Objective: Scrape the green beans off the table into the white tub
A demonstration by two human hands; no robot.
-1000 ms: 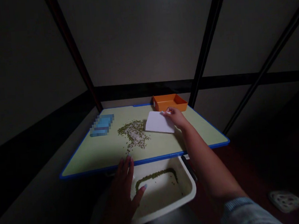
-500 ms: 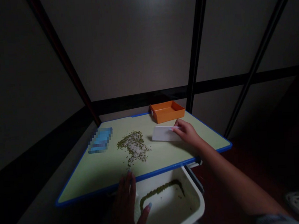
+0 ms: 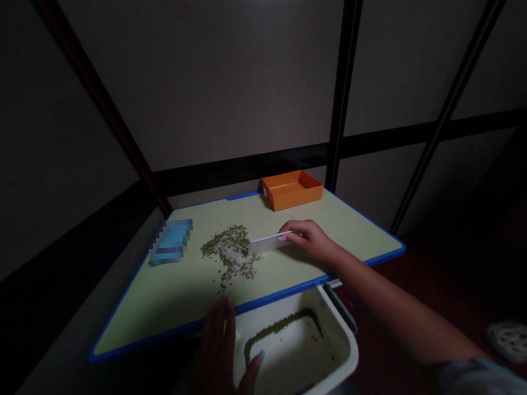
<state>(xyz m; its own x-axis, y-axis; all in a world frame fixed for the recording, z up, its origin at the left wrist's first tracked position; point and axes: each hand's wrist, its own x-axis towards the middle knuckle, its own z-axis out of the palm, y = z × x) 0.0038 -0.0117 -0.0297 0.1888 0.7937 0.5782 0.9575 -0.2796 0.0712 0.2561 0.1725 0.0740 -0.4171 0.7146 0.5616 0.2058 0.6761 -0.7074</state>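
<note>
My right hand (image 3: 306, 237) pinches a thin white card (image 3: 267, 243) by its right end. The card stands on edge on the table, its left end at the right side of a loose pile of green and whitish grains (image 3: 231, 252). Fingers stretched and thumb apart, my left hand (image 3: 223, 347) is at the table's front edge, at the left side of a white bin (image 3: 351, 355). Its thumb reaches over the bin's inside. A line of green grains (image 3: 278, 326) lies in the bin, with a few scattered bits.
The pale green table (image 3: 163, 309) has a blue rim. An orange tray (image 3: 298, 199) stands at its back right, and a blurred-out blue flat object (image 3: 172, 241) lies at the left. Panelled walls (image 3: 235, 72) rise behind. A white perforated shoe (image 3: 514, 341) is on the floor at right.
My right hand has moved the card left, up to the grain pile, and turned it more upright. My left hand stays at the bin. The view has shifted slightly.
</note>
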